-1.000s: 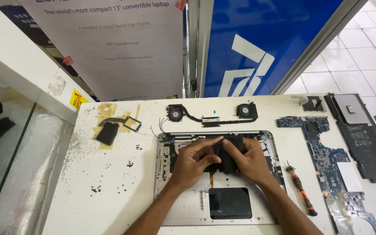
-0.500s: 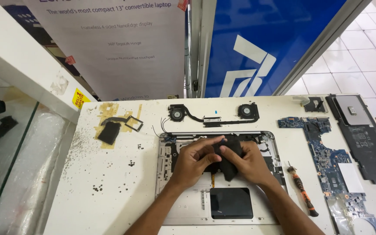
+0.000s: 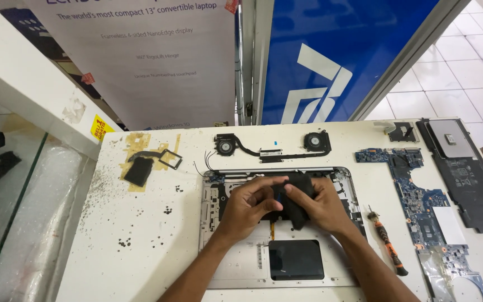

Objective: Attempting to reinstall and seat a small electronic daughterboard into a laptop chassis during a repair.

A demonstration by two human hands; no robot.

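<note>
Opened laptop chassis on the white worktop. A black flexible sheet is pinched over the keyboard bay by the left hand and right hand. The sheet appears mid-handling; careful, even peeling or seating is judged necessary next.

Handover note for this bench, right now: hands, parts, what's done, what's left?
Left hand and right hand: both grip a black sheet-like piece over the open laptop shell; what it is cannot be told.
Out of the shell already: twin-fan heatpipe assembly behind it, blue motherboard and black battery to its right, screwdriver beside it.
Left: black piece not yet set down.
</note>
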